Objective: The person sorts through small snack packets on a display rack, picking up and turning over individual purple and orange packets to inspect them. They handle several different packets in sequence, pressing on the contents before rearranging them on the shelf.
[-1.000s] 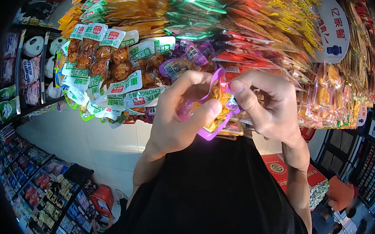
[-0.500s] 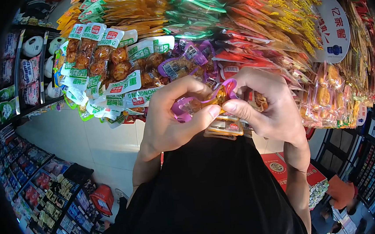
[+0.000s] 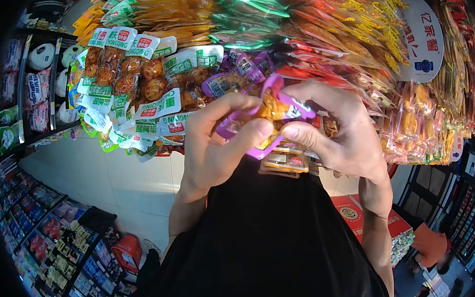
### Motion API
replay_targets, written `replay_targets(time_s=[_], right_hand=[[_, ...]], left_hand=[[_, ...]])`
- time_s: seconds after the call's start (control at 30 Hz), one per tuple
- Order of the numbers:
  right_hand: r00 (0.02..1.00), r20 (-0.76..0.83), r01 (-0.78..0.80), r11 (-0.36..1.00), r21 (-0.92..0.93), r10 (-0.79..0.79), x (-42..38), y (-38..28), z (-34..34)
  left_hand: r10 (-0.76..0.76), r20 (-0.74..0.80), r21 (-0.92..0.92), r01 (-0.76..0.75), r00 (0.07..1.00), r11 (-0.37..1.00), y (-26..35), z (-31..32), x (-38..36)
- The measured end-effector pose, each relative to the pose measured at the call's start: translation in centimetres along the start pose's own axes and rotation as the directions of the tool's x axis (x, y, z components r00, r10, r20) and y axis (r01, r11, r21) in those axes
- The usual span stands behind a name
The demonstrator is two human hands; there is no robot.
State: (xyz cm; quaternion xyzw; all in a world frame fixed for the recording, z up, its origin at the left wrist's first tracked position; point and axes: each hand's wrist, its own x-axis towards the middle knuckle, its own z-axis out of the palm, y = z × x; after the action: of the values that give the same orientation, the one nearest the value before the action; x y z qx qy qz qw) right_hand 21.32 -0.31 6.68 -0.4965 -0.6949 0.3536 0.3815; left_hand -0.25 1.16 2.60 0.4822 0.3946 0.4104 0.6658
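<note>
Between my two hands is a purple-edged plastic snack packet (image 3: 272,111) with brownish-yellow food showing through its clear part. My left hand (image 3: 214,142) pinches its left side, thumb in front and fingers behind. On the other side, my right hand (image 3: 339,126) grips the packet's right edge between thumb and fingers. The packet is bent and creased. Just beyond it lie similar purple packets (image 3: 237,76) on the display. Below my hands, a small stack of flat orange-edged packs (image 3: 284,161) shows in part.
White-and-green packets of round brown food (image 3: 154,88) lie at the left of the display. Red and yellow packets (image 3: 345,23) stand in rows at the right, beside a white oval sign (image 3: 423,39). Shelves (image 3: 61,246) line the left; red boxes (image 3: 347,209) and a person (image 3: 429,242) are lower right.
The purple-edged packet has turned and opened out between my hands, so more of its clear front and contents shows. Both hands stay in nearly the same place.
</note>
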Motion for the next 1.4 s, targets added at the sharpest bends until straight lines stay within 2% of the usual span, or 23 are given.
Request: replay_targets(time_s=[0.03,0.07,0.1,0.13,0.3,0.37,0.43,0.47,0.53,0.63,0.7,0.77,0.83,0.87,0.9,0.93,0.97,1.0,1.03,1.17,1.33,1.4], right_hand=[[1.000,0.000,0.000,1.000,0.000,0.000,0.0,-0.1,0.0],[0.997,0.036,-0.067,0.997,0.045,0.065,0.0,-0.2,-0.1],[0.989,0.074,-0.136,0.987,0.087,0.129,-0.1,-0.2,-0.1],[0.989,0.074,-0.137,0.987,0.087,0.130,-0.1,-0.2,-0.1],[0.977,0.030,-0.210,0.951,0.228,0.209,-0.2,0.1,0.3],[0.975,0.052,-0.222,0.953,0.205,0.216,-0.3,0.3,0.1],[0.972,0.074,-0.234,0.955,0.183,0.224,-0.2,0.2,0.1],[0.967,0.045,-0.255,0.941,0.221,0.251,0.0,-0.1,0.2],[0.960,0.017,-0.274,0.926,0.259,0.280,0.1,-0.5,0.1],[0.948,0.103,-0.319,0.899,0.300,0.302,0.0,-0.5,-0.2],[0.988,0.032,-0.152,0.955,0.257,0.148,-0.1,-0.1,0.1],[0.991,0.054,-0.133,0.958,0.255,0.123,0.1,-0.5,-0.2],[0.992,0.074,-0.115,0.961,0.253,0.099,0.2,-0.6,-0.5],[0.997,0.073,-0.045,0.972,0.230,0.029,0.2,-0.4,-0.5],[0.996,0.074,0.026,0.978,0.207,-0.042,0.2,-0.2,-0.5],[0.996,0.076,0.025,0.978,0.207,-0.042,0.2,-0.1,-0.4],[0.996,0.013,0.084,0.984,0.158,-0.087,0.1,0.1,-0.1],[0.990,-0.046,0.139,0.984,0.107,-0.135,0.1,0.1,0.0],[0.990,-0.045,0.140,0.984,0.107,-0.136,0.2,0.1,0.0],[0.984,-0.048,0.175,0.982,0.069,-0.171,0.0,-0.2,-0.2],[0.965,0.005,0.261,0.964,0.041,-0.261,-0.2,0.5,-0.5],[0.962,-0.009,0.271,0.960,0.073,-0.271,-0.2,0.6,-0.4]], left_hand=[[-0.003,0.000,-0.073,0.003,1.000,0.997,-0.6,-0.3,0.0],[-0.002,0.000,-0.074,0.002,1.000,0.997,-0.9,-0.4,0.1],[0.003,0.037,-0.123,0.001,0.999,0.992,-1.1,-0.6,0.3],[0.010,0.074,-0.172,0.002,0.997,0.985,-1.2,-0.6,0.3],[-0.040,0.059,-0.207,0.051,0.997,0.977,-0.8,0.2,0.2],[-0.055,0.062,-0.204,0.066,0.997,0.977,-0.8,0.3,0.3],[-0.013,0.027,-0.218,0.019,1.000,0.976,-1.2,0.4,0.4],[-0.014,0.027,-0.218,0.019,1.000,0.976,-1.0,0.3,0.5],[-0.031,0.054,-0.093,0.036,0.998,0.995,-0.5,0.0,0.5],[0.026,0.055,-0.015,-0.025,0.998,1.000,-0.2,0.1,0.4],[0.029,0.079,0.008,-0.030,0.996,1.000,-0.2,-0.1,0.4],[0.032,0.100,0.031,-0.035,0.994,0.999,-0.4,0.0,0.3],[0.083,0.045,-0.133,-0.077,0.995,0.988,-1.2,0.2,0.5],[0.083,0.044,-0.134,-0.077,0.996,0.988,-1.4,0.1,0.8],[0.238,0.049,-0.100,-0.233,0.970,0.967,-1.6,-0.1,1.2],[0.387,0.058,-0.067,-0.383,0.920,0.921,-1.6,-0.2,1.4],[0.386,0.056,-0.067,-0.383,0.921,0.921,-1.6,-0.2,1.3],[0.426,0.039,0.034,-0.427,0.904,0.904,-1.5,-0.2,1.2],[0.466,0.026,0.136,-0.465,0.884,0.875,-1.4,-0.2,1.1],[0.511,0.023,0.179,-0.506,0.859,0.844,-1.0,0.0,1.2],[0.625,0.122,0.242,-0.634,0.771,0.734,-1.4,-0.7,1.8],[0.607,0.092,0.251,-0.609,0.789,0.753,-1.4,-0.5,1.5]])
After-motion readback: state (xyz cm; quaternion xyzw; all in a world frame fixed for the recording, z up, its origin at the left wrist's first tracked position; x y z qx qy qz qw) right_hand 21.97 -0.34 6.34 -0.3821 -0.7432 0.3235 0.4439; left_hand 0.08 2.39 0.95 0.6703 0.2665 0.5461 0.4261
